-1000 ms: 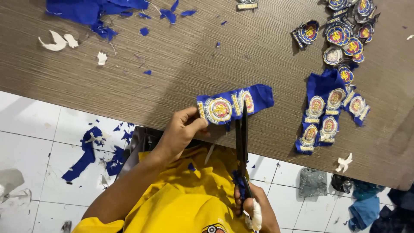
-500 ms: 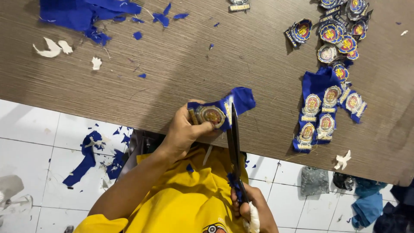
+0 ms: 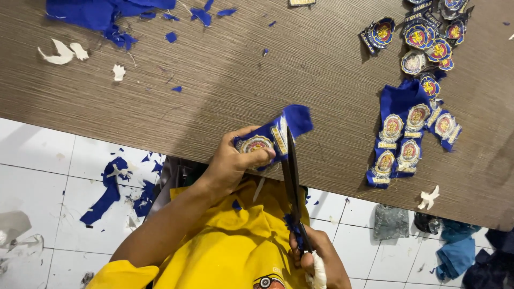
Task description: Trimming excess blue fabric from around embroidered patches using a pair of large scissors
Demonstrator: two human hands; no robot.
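Two hands at work over the near edge of a desk (image 3: pixel 225 80), brown laminate with fine wood-grain lines. Left hand (image 3: pixel 233 163) pinches a strip of blue fabric (image 3: pixel 276 134), thumb on top, fingers curled under; strip carries round embroidered badges with gold and white rims, its far end flopping loose and frayed. Right hand (image 3: pixel 316 259) is closed around the handles of long dark scissors (image 3: pixel 293 182), one finger wrapped in white tape. Blades stand nearly shut, thin and straight, tip meeting the strip just right of the held badge. Strip sits over the desk edge, roughly centre.

Far right: pile of cut-out badges (image 3: pixel 428 37), small, scalloped, overlapping. Below it, near right, an uncut blue panel of badges (image 3: pixel 407 134) lying flat, well apart from the hands. Far left: heap of blue offcuts (image 3: pixel 107 13), ragged edges, with white scraps (image 3: pixel 64 52) beside it. Small blue flecks scattered between.

Bare desk surface lies between the strip and both piles. Under the edge: white tiled floor (image 3: pixel 48 176) with blue scraps, yellow shirt (image 3: pixel 230 246) close beneath the scissors.
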